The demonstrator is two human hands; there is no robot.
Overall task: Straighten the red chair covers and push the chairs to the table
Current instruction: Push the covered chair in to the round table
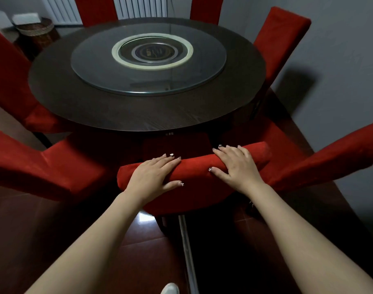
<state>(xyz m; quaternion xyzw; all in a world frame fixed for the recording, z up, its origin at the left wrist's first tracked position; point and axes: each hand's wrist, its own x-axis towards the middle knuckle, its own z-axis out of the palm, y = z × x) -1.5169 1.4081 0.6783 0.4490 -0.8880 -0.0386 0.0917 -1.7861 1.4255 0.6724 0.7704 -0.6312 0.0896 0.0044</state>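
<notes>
The left hand (153, 175) and the right hand (236, 164) both lie on the top of the nearest chair back (194, 166), which is dressed in a red cover (202, 187). The fingers (168, 161) of the left hand are nearly straight and a little spread, flat on the cloth, and the thumb is stretched out on the near side of the back. The right hand's fingers (225, 152) are also spread and straight. Their tips reach the far edge of the back, and the thumb presses on the near face. Neither hand pinches the cloth.

Between the two hands a bare part of the cover shows, smooth and rounded. Just beyond the fingertips is the seat (175, 145) of this chair, and its front goes into the shadow under the rim of the round dark table (139, 117). Further beyond the fingers, a glass turntable (96, 66) sits on the table.

To the left of the left fingers stands another red chair (33, 166), and to the right of the right fingers stands one more (329, 153). Both are near the table.
</notes>
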